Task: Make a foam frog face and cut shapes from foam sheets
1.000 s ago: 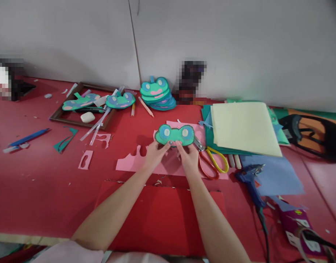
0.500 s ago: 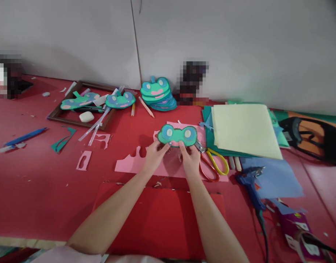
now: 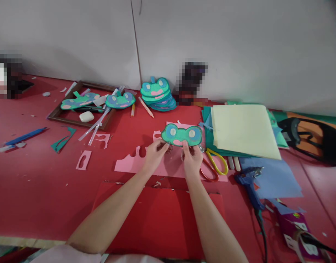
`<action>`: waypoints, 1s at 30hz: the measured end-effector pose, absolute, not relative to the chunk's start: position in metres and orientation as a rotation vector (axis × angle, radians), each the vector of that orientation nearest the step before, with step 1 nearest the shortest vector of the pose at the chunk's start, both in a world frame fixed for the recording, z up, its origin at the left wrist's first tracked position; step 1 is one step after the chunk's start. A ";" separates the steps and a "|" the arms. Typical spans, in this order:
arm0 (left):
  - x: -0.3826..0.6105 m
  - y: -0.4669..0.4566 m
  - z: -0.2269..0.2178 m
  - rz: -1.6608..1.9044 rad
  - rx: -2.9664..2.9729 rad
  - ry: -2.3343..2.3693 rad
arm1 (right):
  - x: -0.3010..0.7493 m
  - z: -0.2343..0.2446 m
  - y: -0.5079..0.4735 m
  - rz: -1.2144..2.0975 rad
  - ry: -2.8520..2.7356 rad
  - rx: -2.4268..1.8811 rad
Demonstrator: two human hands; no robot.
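"Green, with blue eyes: where have you got that frog cutout (image 3: 182, 135)?"

"Up in front of me, over the pink sheet (image 3: 162, 168). My left hand (image 3: 154, 155) pinches its lower left edge, and my right hand (image 3: 193, 159) pinches the lower right, thumb laid flat on the front beside the pink mouth (image 3: 178, 142)."

"And the fingers behind it?"

"Curled in; where their tips press, I can't tell."

"What's lying around you?"

"Scissors (image 3: 219, 164), one handle red and one yellow, just beside my right hand and partly hidden by it. Farther right, a blue glue gun (image 3: 250, 182) lies partly over a blue sheet (image 3: 284, 182). By the wall there's a stack of frog faces (image 3: 157, 93), and to its left a brown frame (image 3: 74, 124) with two more lying across it."
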State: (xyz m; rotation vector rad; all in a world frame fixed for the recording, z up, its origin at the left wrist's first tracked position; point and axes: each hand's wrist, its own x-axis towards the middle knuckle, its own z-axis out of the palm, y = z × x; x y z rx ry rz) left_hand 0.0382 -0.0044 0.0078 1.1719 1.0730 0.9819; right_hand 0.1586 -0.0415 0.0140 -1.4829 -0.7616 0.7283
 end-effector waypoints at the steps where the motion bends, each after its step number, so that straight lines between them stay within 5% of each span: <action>1: 0.038 -0.005 0.009 0.974 1.168 1.065 | 0.159 0.014 -0.042 0.721 -0.752 -1.478; 30: 0.039 -0.007 0.010 0.898 1.401 1.165 | 0.155 0.014 -0.043 0.883 -0.826 -1.421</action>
